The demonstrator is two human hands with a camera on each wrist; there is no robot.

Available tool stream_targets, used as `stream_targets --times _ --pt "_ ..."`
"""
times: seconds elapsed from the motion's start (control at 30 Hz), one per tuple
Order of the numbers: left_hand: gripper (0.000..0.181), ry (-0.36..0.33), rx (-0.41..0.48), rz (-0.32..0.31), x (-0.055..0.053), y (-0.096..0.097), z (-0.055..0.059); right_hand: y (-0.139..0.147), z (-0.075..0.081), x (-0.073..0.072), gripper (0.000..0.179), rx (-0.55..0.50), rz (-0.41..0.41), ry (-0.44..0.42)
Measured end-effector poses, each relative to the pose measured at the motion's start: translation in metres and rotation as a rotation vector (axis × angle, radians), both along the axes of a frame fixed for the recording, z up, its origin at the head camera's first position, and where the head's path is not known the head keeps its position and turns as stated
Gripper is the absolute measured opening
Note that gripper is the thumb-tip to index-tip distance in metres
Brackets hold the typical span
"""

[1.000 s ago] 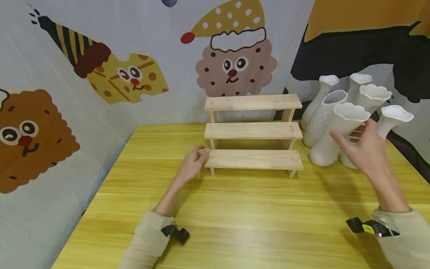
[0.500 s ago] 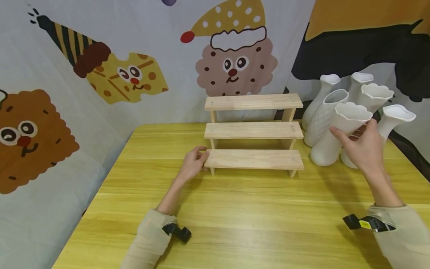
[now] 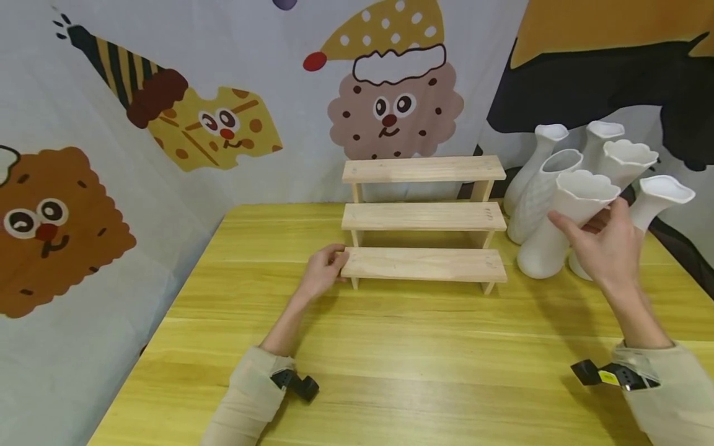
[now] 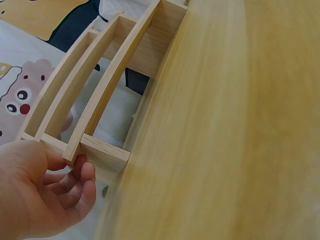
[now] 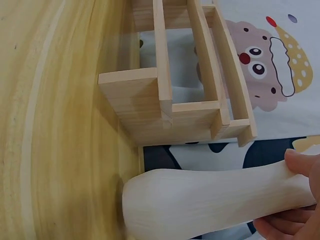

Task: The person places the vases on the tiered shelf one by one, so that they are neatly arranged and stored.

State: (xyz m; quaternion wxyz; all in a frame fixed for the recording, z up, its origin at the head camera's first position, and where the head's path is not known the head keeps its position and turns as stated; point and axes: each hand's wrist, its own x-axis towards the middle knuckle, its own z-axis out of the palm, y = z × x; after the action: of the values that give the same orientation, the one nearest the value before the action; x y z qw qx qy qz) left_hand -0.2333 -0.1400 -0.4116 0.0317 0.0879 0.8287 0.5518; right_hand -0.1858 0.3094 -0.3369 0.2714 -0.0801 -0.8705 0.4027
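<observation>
My left hand pinches the left end of the lowest board of a three-step wooden shelf stand. In the left wrist view the thumb lies against the board and curled fingers are at its end. On the right, my right hand grips a white vase with a scalloped rim near its top, thumb on the near left side. The right wrist view shows that vase lying sideways across the image, its wide lower part near the table; whether its base touches is hard to tell.
Several other white vases stand close around the gripped one, among them a textured vase and a flared-neck vase. All is on a yellow wood-grain table. A cartoon-printed cloth hangs behind it.
My right hand has settled more tightly around the vase, its thumb and fingers closer to the wall. The left fingers have drawn in on the board's end. Stand and vases look nearly still.
</observation>
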Motion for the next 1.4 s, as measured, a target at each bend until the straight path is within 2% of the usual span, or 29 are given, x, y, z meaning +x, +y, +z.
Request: stream_targets --times 0.17,0.5,0.63,0.87,1.4 --pt "0.042 0.002 0.010 -0.009 0.000 -0.001 -0.002 -0.004 0.003 0.001 0.070 -0.016 -0.044 0.046" --pt "0.041 -0.008 0.029 0.014 0.000 0.000 -0.004 -0.010 0.009 0.007 0.066 0.016 -0.091 0.128" --pt "0.041 -0.010 0.032 0.015 0.000 0.000 -0.005 -0.010 0.009 0.009 0.064 0.023 -0.089 0.173" --pt "0.040 -0.025 0.046 0.016 0.001 0.000 -0.005 -0.016 0.011 0.016 0.061 0.073 -0.090 0.303" --pt "0.040 -0.013 0.047 0.006 0.001 -0.001 -0.001 -0.027 0.029 0.029 0.060 0.035 -0.076 0.393"
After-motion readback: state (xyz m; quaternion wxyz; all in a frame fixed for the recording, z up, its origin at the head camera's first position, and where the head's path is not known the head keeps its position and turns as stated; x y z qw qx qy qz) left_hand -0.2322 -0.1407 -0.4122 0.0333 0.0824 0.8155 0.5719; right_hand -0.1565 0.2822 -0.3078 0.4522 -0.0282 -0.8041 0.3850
